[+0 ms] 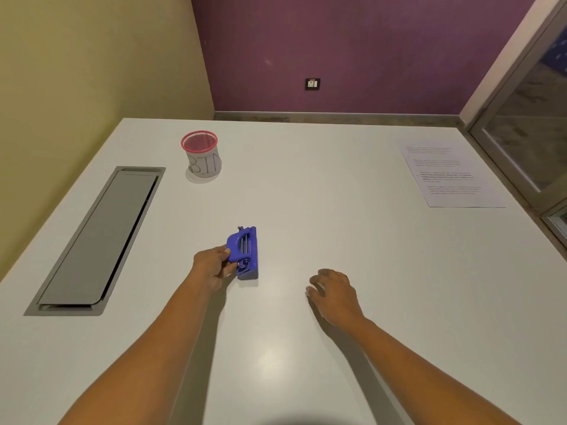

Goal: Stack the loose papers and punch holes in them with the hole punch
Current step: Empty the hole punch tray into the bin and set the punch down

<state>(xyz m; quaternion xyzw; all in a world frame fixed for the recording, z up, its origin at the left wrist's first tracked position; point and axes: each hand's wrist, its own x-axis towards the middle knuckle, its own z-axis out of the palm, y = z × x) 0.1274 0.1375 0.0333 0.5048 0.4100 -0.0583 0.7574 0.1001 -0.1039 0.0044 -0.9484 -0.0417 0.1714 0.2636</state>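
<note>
A blue hole punch (245, 253) lies on the white table (337, 240), near the middle. My left hand (211, 266) grips its left side, thumb on top and fingers curled under the handle. My right hand (333, 291) hovers just over the table to the right of the punch, fingers loosely curled, holding nothing. A printed sheet of paper (449, 176) lies flat at the far right of the table, well away from both hands. Whether it is one sheet or a stack I cannot tell.
A pink-rimmed mesh cup marked BIN (202, 154) stands at the back left. A grey cable hatch (98, 240) is set into the table on the left. A glass door frame (521, 133) borders the right edge.
</note>
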